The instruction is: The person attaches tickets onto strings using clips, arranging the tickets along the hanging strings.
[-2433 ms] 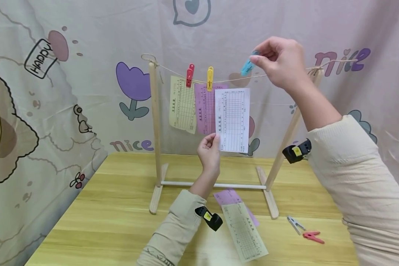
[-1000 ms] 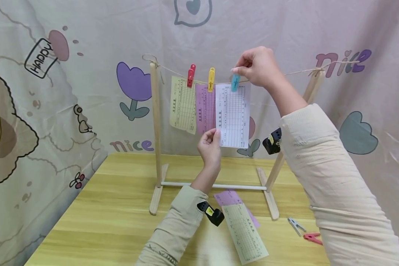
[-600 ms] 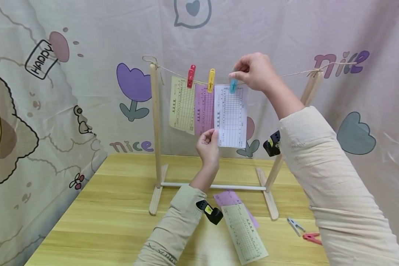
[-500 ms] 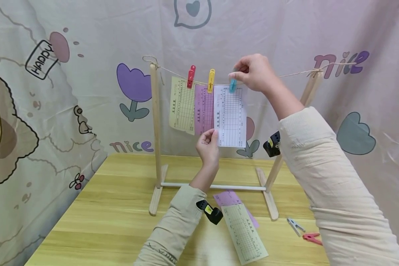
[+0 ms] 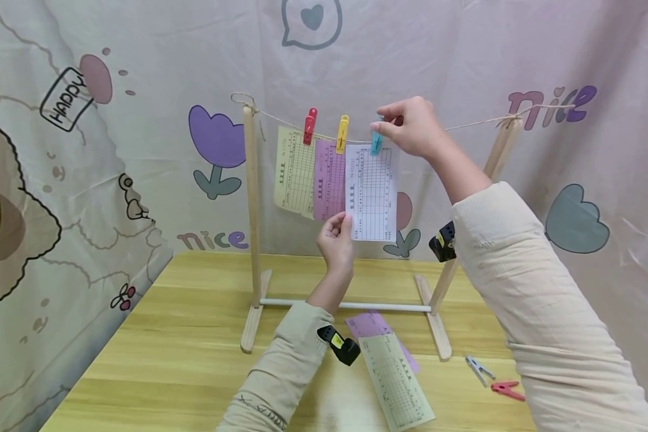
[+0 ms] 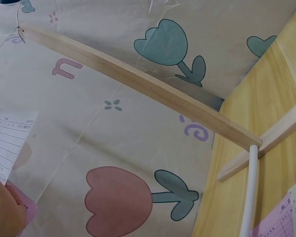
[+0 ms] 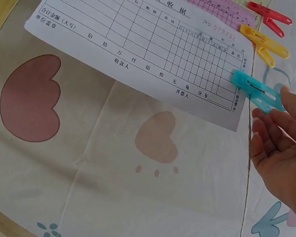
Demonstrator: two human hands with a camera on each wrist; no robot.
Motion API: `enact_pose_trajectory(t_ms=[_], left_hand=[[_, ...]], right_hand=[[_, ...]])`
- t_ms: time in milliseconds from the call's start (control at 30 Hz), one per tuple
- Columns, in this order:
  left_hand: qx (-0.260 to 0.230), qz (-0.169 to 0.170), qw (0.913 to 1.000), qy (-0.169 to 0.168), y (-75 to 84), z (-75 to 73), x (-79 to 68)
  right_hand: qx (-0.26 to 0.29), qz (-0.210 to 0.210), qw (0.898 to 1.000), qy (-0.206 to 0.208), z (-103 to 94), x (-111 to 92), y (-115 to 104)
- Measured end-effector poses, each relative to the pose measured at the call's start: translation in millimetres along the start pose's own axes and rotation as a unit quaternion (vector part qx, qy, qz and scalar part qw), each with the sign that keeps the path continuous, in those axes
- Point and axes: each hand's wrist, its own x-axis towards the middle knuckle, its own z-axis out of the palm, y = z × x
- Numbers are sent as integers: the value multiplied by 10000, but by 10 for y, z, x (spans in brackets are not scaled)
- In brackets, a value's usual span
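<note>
In the head view, the left hand [image 5: 336,245] pinches the ruled, rectangular white paper [image 5: 375,201] at eight o'clock; the right hand [image 5: 412,125] pinches the glossy blue plastic clip [image 5: 375,146] at twelve.

The right hand [image 5: 414,125] is raised, thumb below the bent forefinger in a pinch, the other fingers [image 7: 269,132] curled inward; the right arm [image 5: 545,300] slopes down and outward from them. Lower than those fingers, the left hand [image 5: 336,247] pinches, thumb against bent fingers, the left arm [image 5: 283,372] rising from beneath
</note>
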Motion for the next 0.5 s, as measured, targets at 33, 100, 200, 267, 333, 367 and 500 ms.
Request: enact_pose_trajectory(t_ms=[33, 100, 200, 267, 333, 367, 500], left_hand=[[5, -31, 10000, -4, 1, -1, 0], [31, -112, 9999, -8, 1, -7, -2], [5, -217, 9998, -2, -15, -24, -6], [-47, -209, 9998, 1, -34, -40, -2], [-88, -144, 9999, -9, -53, -64, 1], [-91, -94, 9999, -11, -63, -78, 4], [-10, 24, 10000, -13, -104, -154, 12]], right_hand=[[-3, 12, 10000, -3, -2, -1, 0], [-4, 40, 10000, -7, -5, -5, -2], [-8, 37, 10000, 3, -9, -10, -5], [-2, 5, 10000, 25, -12, -15, -9], [25, -40, 10000, 48, -13, -24, -12], [38, -69, 9999, 64, -13, -30, -13], [69, -168, 9997, 173, -16, -59, -5]])
